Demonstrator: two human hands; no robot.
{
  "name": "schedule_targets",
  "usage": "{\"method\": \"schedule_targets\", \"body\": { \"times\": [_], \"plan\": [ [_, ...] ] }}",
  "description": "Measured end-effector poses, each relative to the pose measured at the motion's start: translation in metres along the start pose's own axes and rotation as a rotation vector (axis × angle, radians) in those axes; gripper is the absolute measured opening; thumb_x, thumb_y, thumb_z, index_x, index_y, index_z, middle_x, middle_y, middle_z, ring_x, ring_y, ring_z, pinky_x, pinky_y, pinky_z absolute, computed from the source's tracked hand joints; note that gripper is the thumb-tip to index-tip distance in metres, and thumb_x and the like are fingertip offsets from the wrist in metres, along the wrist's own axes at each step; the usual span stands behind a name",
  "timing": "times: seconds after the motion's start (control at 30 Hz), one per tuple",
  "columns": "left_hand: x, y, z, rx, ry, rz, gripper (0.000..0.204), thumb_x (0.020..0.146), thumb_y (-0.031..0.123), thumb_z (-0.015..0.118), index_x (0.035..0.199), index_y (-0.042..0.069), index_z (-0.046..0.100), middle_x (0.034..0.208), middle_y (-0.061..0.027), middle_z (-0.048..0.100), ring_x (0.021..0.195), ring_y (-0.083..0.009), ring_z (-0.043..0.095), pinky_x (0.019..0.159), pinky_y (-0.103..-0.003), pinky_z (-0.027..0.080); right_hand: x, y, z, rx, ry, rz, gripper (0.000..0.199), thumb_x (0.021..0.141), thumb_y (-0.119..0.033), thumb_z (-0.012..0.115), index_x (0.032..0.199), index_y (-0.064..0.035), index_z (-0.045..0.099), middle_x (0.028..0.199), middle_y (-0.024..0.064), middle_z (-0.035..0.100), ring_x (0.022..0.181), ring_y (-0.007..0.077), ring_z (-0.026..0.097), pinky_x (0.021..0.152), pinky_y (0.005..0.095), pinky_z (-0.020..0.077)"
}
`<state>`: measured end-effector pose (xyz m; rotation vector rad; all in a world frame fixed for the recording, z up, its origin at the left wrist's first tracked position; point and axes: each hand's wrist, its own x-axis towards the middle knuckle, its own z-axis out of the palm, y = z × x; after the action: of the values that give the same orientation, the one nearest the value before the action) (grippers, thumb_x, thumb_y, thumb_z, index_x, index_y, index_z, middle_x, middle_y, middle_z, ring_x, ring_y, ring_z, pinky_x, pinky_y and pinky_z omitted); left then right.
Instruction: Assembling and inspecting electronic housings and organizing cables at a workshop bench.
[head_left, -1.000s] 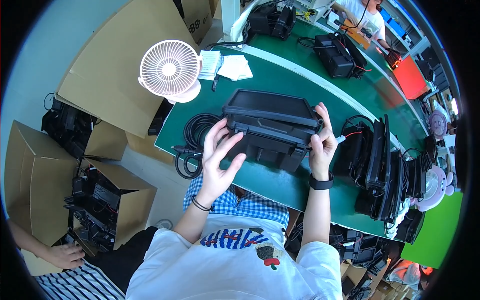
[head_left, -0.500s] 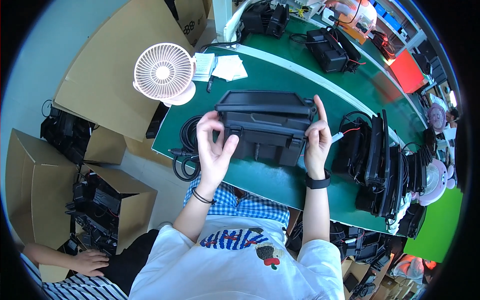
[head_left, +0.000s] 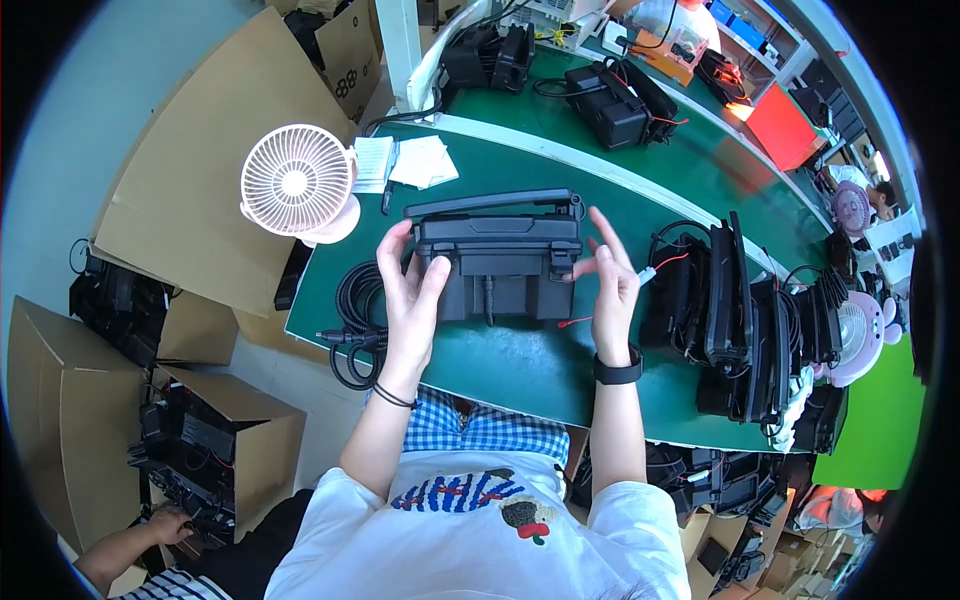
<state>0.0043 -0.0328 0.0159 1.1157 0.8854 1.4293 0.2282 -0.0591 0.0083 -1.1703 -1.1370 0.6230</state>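
Note:
In front of me on the green table is a black plastic box (head_left: 500,265) with front latches, its lid (head_left: 490,203) tilted up a little. My left hand (head_left: 408,300) grips the box's left end, thumb on the front by the left latch and fingers along the side. My right hand (head_left: 612,290) is beside the right end with fingers apart, its fingertips close to the right latch (head_left: 562,262); whether they touch it I cannot tell. A short black cable (head_left: 489,298) hangs down the box's front. Left of the box lies a coiled black cable (head_left: 358,300).
A pink fan (head_left: 297,182) and papers (head_left: 420,162) stand at the back left. Several black boxes with cables (head_left: 700,300) crowd the right side. Cardboard cartons (head_left: 100,430) stand on the floor at left, where another person's hand (head_left: 168,524) reaches in.
The box, tilted before, now sits more level. My right hand has come off its right corner and its fingers have spread. The other person's hand has moved to the carton's contents.

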Motion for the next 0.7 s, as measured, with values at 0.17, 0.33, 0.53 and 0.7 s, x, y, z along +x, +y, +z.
{"method": "schedule_targets", "body": {
  "times": [0.17, 0.33, 0.53, 0.7],
  "plan": [
    [-0.001, -0.004, -0.001, 0.018, 0.003, 0.025, 0.061, 0.093, 0.026, 0.06, 0.144, 0.014, 0.028, 0.142, -0.0168, 0.028, 0.134, -0.0249, 0.03, 0.111, -0.038, 0.027, -0.001, -0.002, 0.009, 0.136, -0.101, -0.082, 0.03, 0.095, -0.022, 0.053, 0.09, -0.0023, 0.075, 0.147, 0.0149, 0.042, 0.129, 0.0275, 0.046, 0.106, 0.0398, 0.0359],
    [-0.002, -0.002, -0.001, -0.033, 0.005, -0.008, 0.069, 0.091, 0.025, 0.066, 0.144, 0.013, 0.024, 0.145, -0.0165, 0.025, 0.136, -0.0324, 0.031, 0.112, -0.043, 0.028, -0.004, 0.0, 0.012, 0.06, -0.126, -0.097, 0.025, 0.094, -0.022, 0.056, 0.097, -0.0057, 0.074, 0.15, 0.0154, 0.037, 0.136, 0.0302, 0.038, 0.109, 0.0424, 0.0317],
    [-0.004, -0.009, -0.001, 0.011, 0.023, 0.022, 0.074, 0.091, 0.032, 0.065, 0.147, 0.015, 0.019, 0.145, -0.0169, 0.023, 0.135, -0.0296, 0.029, 0.112, -0.042, 0.027, -0.002, 0.011, 0.012, 0.196, -0.108, -0.141, 0.014, 0.087, -0.023, 0.066, 0.084, -0.0091, 0.063, 0.148, 0.0158, 0.039, 0.136, 0.026, 0.037, 0.114, 0.0434, 0.0235],
    [-0.004, -0.011, 0.001, 0.071, -0.008, 0.109, 0.073, 0.091, 0.034, 0.062, 0.148, 0.014, 0.021, 0.147, -0.0165, 0.023, 0.136, -0.0273, 0.026, 0.112, -0.042, 0.023, -0.004, 0.018, 0.017, 0.256, -0.042, -0.143, 0.013, 0.082, -0.017, 0.073, 0.081, -0.0097, 0.062, 0.145, 0.0152, 0.042, 0.133, 0.0261, 0.04, 0.112, 0.0433, 0.0258]
  ]
}}
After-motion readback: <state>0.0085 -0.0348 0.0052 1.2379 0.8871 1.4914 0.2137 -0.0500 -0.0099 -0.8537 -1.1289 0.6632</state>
